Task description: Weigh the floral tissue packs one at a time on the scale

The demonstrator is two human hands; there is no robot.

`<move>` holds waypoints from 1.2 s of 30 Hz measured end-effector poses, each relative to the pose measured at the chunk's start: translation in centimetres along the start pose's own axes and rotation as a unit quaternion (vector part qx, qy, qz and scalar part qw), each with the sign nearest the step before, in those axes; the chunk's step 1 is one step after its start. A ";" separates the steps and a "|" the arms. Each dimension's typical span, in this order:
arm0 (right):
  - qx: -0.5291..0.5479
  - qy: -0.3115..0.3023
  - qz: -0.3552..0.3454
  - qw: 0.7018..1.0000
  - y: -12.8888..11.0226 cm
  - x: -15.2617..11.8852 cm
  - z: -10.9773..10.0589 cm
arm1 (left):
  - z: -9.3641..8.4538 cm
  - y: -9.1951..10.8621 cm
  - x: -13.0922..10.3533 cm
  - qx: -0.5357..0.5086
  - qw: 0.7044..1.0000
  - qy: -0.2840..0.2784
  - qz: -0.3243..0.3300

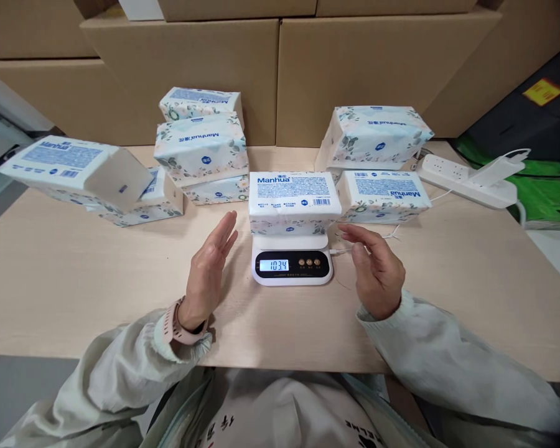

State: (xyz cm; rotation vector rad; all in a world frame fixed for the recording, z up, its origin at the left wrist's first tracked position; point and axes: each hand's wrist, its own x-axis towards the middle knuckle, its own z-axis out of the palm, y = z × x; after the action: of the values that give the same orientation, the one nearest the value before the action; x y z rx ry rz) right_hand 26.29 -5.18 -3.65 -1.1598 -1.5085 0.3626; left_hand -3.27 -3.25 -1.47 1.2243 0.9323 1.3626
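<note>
A pack of tissues point(295, 202) lies on the white digital kitchen scale point(293, 280), its printed "Manhua" face up. The scale's lit display reads 103.4. To the left of the scale, my left hand point(209, 274) is held upright with fingers stretched out, apart from the pack and holding nothing. My right hand point(378, 270) is on the other side, fingers extended towards the pack's right end and thumb raised, also with nothing in it. A gap shows between each hand and the pack.
More tissue packs stand in stacks at left point(74, 168), back left point(200, 149) and right point(378, 137). A white power strip point(466, 180) with a plugged-in charger lies at the right. Cardboard boxes point(191, 68) line the back. A thin white cable point(350, 250) runs from the scale.
</note>
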 end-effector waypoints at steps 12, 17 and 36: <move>0.006 0.002 0.035 0.999 0.2 -0.2 0.1 | -0.2 -0.2 0.0 -0.004 1.000 -0.006 0.009; 0.062 -0.038 0.067 0.995 0.4 0.6 0.1 | -0.3 -0.1 0.4 -0.002 1.000 -0.006 0.022; 0.131 -0.073 0.180 0.972 0.7 3.7 1.3 | 0.7 0.3 2.8 -0.008 0.999 0.029 -0.027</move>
State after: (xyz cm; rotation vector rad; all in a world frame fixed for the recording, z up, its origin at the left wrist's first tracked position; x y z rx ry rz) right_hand 25.97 -1.40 -2.49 -1.2108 -1.3221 0.8838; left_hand -2.53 -0.63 -0.61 1.1455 0.9873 1.3661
